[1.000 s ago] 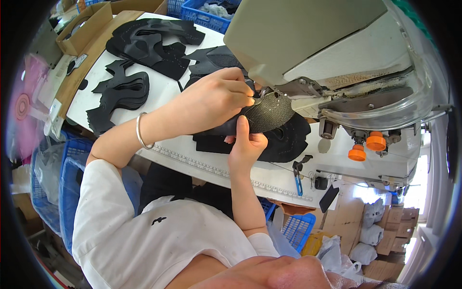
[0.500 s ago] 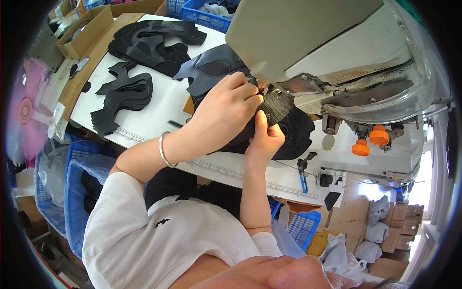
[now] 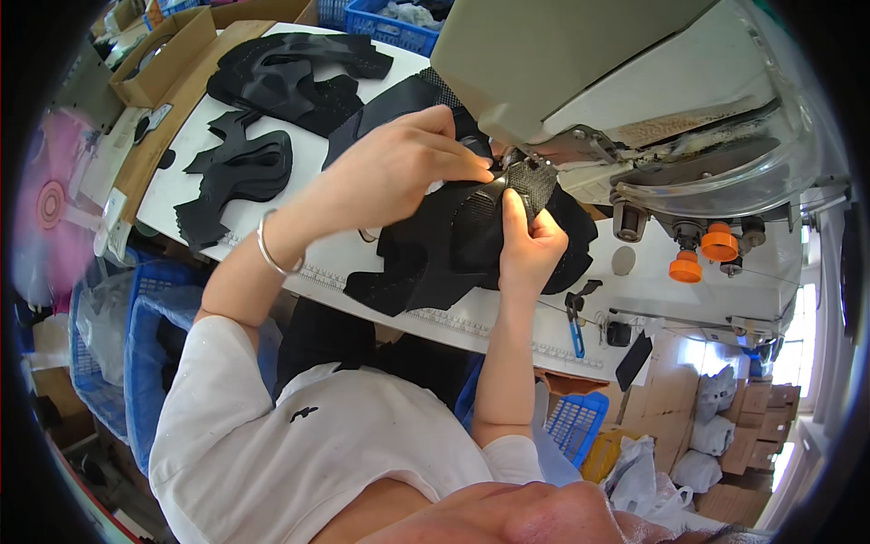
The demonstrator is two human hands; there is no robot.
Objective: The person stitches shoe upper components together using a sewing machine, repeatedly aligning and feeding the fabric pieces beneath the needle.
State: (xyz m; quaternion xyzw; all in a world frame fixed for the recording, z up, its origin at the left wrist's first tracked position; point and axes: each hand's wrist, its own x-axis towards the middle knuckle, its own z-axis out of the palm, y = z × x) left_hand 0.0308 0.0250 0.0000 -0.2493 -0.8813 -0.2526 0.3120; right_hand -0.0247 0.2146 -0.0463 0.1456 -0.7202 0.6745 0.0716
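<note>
A black shoe upper point(image 3: 435, 245) with a mesh part point(image 3: 530, 184) lies under the head of a sewing machine point(image 3: 544, 82). My left hand point(image 3: 399, 172), a silver bangle on its wrist, pinches the upper's edge close to the needle area. On the near side of that spot, my right hand point(image 3: 530, 249) grips the upper between thumb and bent fingers. The needle itself is too small to make out. More black pieces lie beneath and behind the upper, partly hidden by my left hand.
Stacks of black cut pieces point(image 3: 245, 168) and more shoe parts point(image 3: 290, 77) lie on the white table's left. Blue-handled snips point(image 3: 576, 328) rest near its front edge. Orange knobs point(image 3: 719, 242) stick out from the machine. Lined blue baskets point(image 3: 145, 363) stand left, below a pink fan point(image 3: 50, 204).
The upper has turned and spread toward me, showing more of its near side. My left hand has moved slightly left, and my right hand slightly right, both still gripping.
</note>
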